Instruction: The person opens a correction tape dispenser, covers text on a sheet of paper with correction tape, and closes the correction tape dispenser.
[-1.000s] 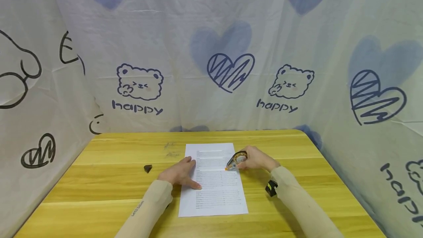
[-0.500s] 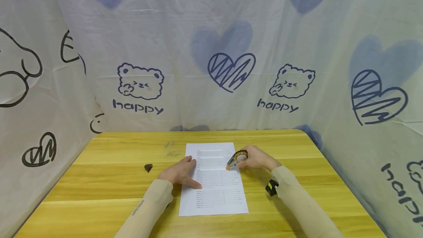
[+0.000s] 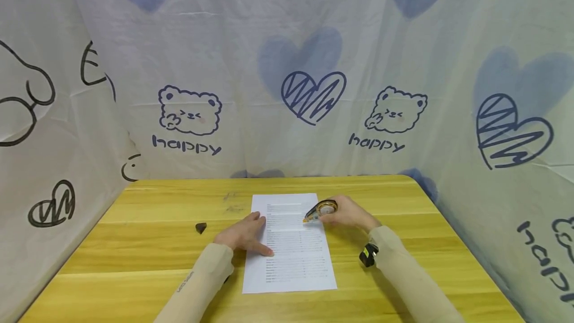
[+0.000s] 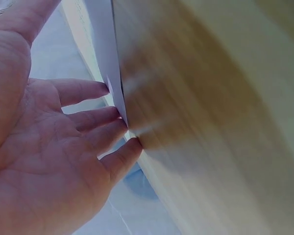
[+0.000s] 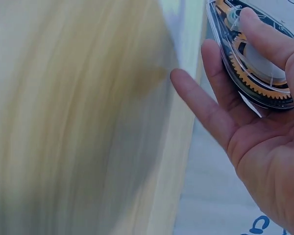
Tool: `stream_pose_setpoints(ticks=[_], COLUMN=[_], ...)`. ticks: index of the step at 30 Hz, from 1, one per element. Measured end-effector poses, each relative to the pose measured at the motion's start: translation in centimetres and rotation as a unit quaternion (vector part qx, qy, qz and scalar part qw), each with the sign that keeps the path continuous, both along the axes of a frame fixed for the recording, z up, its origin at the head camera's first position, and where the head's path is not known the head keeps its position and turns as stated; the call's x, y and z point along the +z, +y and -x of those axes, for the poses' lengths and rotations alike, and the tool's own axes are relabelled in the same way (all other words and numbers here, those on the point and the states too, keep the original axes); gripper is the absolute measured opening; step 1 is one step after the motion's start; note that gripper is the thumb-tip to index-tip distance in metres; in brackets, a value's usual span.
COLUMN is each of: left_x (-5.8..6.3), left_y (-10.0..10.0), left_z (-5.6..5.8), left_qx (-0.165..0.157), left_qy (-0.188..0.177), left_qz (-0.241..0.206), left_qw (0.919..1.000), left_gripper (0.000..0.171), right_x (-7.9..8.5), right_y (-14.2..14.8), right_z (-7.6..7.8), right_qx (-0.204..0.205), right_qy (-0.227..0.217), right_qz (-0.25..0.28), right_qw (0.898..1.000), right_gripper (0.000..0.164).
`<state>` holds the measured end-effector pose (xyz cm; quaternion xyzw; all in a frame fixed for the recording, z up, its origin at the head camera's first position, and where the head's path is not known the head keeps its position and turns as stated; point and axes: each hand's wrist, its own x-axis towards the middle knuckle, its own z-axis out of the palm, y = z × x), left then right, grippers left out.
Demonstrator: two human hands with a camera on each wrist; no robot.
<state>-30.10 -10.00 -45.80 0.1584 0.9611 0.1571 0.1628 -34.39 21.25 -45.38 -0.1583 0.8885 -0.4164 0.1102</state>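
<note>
Orange-tipped correction tape (image 3: 324, 209), gripped by the right hand (image 3: 353, 213), has moved toward the surface (image 3: 148, 243)'s far edge, perhaps between strokes; left hand (image 3: 242, 235) spread.

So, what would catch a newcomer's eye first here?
Probably the blue hearts and cartoon bears on the pale cloth behind the table. Next, the white printed sheet in the table's middle, and the correction tape held in the right grip, its orange tip over the sheet's right half.

A white printed sheet (image 3: 296, 243) lies lengthwise, near to far, on the surface (image 3: 134, 263); a clear, black-and-orange correction tape (image 3: 322, 209) slants over its right edge, tip pointing left and near.
</note>
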Motion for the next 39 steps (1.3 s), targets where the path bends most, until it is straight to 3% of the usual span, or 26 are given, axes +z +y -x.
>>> stream_pose_setpoints(ticks=[5,13,26,30,39], left_x=[0.0,0.1,1.4,1.7,2.3], left_y=[-0.1,-0.8,-2.9,-3.9,-7.0], left_z=[0.2,0.7,0.5,0.5,0.5], left_qx=[-0.004,-0.020,0.000,0.013,0.034], left_qy=[0.008,0.056,0.122,0.133,0.151], left_qz=[-0.004,-0.035,-0.052,-0.046,-0.009], left_qw=[1.0000,0.9976,0.9912,0.9899,0.9879], left_gripper=[0.101,0.081,0.049,0.034,0.026], right_x=[0.3,0.3,-0.2,-0.3,-0.6], right_y=[-0.7,-1.7,-2.5,-2.6,-2.8], right_z=[-0.2,-0.4,-0.7,-0.7,-0.6], right_qx=[0.008,0.029,0.074,0.066,0.061], right_qy=[0.015,0.023,0.038,0.028,0.017], right_qz=[-0.006,-0.008,-0.002,0.008,0.011], right_qw=[1.000,0.999,0.997,0.997,0.998], right_gripper=[0.025,0.025,0.024,0.025,0.028])
